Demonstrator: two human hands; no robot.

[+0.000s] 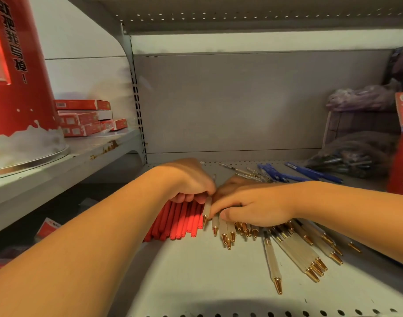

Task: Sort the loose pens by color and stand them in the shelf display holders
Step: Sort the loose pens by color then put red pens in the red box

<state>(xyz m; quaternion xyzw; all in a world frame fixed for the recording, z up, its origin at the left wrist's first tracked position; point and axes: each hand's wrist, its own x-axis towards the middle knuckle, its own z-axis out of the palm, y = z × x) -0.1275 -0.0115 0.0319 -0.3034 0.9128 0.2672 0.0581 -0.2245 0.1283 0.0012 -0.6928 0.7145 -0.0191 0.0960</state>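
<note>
The grey shelf (196, 282) carries everything. A tall red drum (17, 65) stands on the neighbouring shelf to the left, with flat red boxes (86, 117) stacked behind it. At the shelf's middle, the left hand (191, 181) has its fingers curled and clamped on the far ends of a bundle of red pens (182, 220) lying flat. The right hand (253, 204) touches it, fingers fairly straight and together, pressing on the white pens (294, 250), whose gold tips fan toward the front right. Blue pens (310, 172) lie near the back edge, beside a plastic bag (346, 156) in the right back corner.
</note>
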